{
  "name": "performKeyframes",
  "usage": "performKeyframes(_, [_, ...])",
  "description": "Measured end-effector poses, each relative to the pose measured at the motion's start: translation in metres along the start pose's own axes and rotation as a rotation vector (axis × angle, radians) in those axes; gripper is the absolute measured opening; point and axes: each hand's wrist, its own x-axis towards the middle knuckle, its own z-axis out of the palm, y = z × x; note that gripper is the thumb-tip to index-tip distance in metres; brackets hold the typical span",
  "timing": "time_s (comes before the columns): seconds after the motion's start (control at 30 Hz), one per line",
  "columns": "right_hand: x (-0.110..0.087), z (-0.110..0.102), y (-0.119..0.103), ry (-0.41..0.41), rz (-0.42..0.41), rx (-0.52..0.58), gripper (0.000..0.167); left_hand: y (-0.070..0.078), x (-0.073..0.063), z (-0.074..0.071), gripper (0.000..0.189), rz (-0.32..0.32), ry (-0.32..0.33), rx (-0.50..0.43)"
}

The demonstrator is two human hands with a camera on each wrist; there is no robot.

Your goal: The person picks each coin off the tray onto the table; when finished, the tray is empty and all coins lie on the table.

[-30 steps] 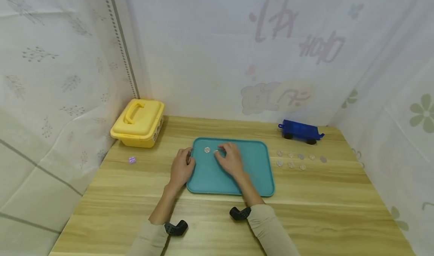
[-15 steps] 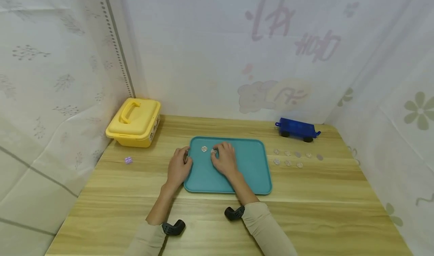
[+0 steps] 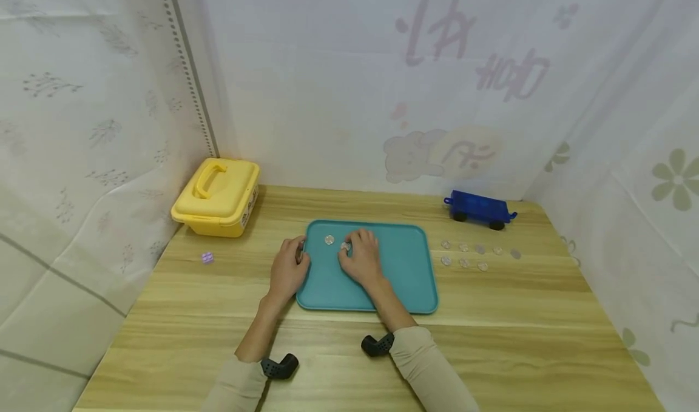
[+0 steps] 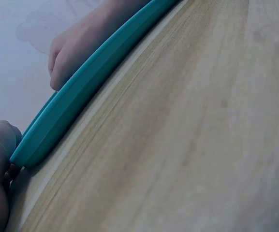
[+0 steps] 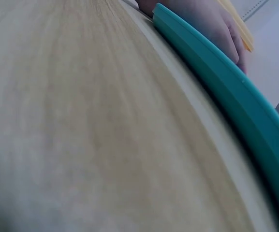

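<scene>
In the head view, a teal tray lies flat on the wooden table. My left hand grips its left rim, with the thumb on the near side and fingers curled along the edge. Over the tray's upper middle, my right hand pinches a small silvery coin between thumb and fingertips; the fingers partly cover it. To its left a second coin lies flat on the tray. The left wrist view shows the tray's side wall with both hands at it; the coins are hidden there.
Right of the tray, several coins lie in two rough rows on the table. Behind them stands a blue toy wagon. A yellow lidded box stands at the back left, with a small purple block in front of it.
My right thumb and fingers have closed on the coin, which lay between them before. The left hand stays at the tray's rim. The head view has shifted slightly.
</scene>
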Motion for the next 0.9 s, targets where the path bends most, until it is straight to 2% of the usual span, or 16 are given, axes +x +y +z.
performKeyframes(0.17, [-0.0005,-0.0017,0.002,-0.029,0.023,0.002,0.017,0.0009,0.0,0.0011,0.04,0.012,0.001,0.002])
performKeyframes(0.37, [0.0,-0.0011,0.0039,-0.049,-0.06,0.019,0.018,0.0007,-0.0005,0.0008,0.04,0.009,0.006,0.011])
performKeyframes(0.57, [-0.0002,-0.0011,0.0035,-0.024,-0.106,0.017,0.016,-0.0001,-0.0002,0.0001,0.04,0.007,0.01,0.016])
performKeyframes(0.9, [-0.0019,-0.0035,0.0064,-0.007,-0.085,0.047,0.024,0.0017,-0.0006,0.0006,0.041,0.0,0.007,0.016])
